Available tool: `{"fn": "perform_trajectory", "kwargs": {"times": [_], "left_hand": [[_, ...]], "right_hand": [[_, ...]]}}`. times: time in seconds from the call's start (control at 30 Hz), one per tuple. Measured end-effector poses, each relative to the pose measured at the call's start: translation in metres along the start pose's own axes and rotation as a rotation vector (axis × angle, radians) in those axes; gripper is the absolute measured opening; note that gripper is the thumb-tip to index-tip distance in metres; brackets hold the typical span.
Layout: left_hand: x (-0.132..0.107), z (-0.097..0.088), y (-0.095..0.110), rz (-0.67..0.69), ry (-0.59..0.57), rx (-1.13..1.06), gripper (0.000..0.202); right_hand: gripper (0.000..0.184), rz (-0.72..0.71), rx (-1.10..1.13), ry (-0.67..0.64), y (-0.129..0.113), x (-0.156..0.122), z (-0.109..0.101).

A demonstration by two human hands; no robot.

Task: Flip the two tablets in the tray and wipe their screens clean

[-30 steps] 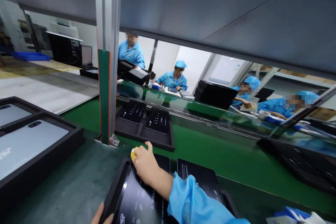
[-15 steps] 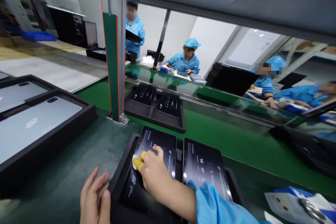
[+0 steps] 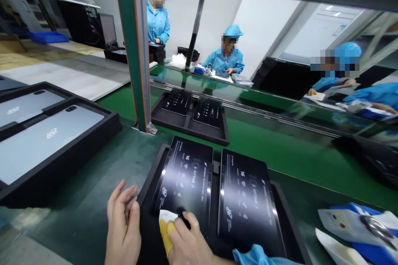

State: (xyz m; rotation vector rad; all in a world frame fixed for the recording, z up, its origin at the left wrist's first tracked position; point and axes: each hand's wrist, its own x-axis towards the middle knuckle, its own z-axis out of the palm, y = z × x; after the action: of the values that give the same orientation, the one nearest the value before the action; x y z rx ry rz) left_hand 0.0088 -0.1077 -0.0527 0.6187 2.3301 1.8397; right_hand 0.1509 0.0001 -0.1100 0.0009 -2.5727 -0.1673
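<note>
Pressing a small white cloth [image 3: 166, 216] onto the near end of the left tablet [image 3: 185, 182], the right hand [image 3: 186, 244] is closed on that cloth, a yellow cot on one finger. The tablet's long axis runs toward 12 o'clock from that hand. The left hand [image 3: 122, 223], fingers together and empty, is laid against the black tray [image 3: 146, 198] at 9 o'clock.
</note>
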Motion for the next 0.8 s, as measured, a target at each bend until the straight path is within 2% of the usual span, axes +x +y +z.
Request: {"fn": "perform_trajectory", "kwargs": {"times": [0.13, 0.27, 0.4, 0.53, 0.67, 0.8], "left_hand": [[0.0, 0.0, 0.005, -0.004, -0.004, 0.025, 0.036], [0.002, -0.001, 0.007, 0.01, -0.01, 0.047, 0.038], [0.003, -0.001, 0.006, 0.033, -0.015, 0.072, 0.042], [0.004, -0.002, 0.006, 0.049, -0.031, 0.094, 0.044], [0.003, -0.003, 0.003, 0.071, -0.035, 0.09, 0.041], [0.002, -0.005, 0.002, 0.062, -0.05, 0.083, 0.037]], "right_hand": [[0.016, 0.147, 0.01, -0.03, 0.006, -0.024, -0.026], [0.015, 0.276, 0.047, -0.08, 0.009, -0.021, -0.048], [0.013, 0.159, 0.088, -0.075, 0.002, 0.009, -0.042], [0.021, 0.071, 0.04, -0.054, -0.005, 0.032, -0.031], [0.023, 0.066, 0.036, -0.168, -0.003, 0.021, -0.038], [0.022, 0.152, 0.047, -0.246, 0.004, -0.005, -0.053]]}}
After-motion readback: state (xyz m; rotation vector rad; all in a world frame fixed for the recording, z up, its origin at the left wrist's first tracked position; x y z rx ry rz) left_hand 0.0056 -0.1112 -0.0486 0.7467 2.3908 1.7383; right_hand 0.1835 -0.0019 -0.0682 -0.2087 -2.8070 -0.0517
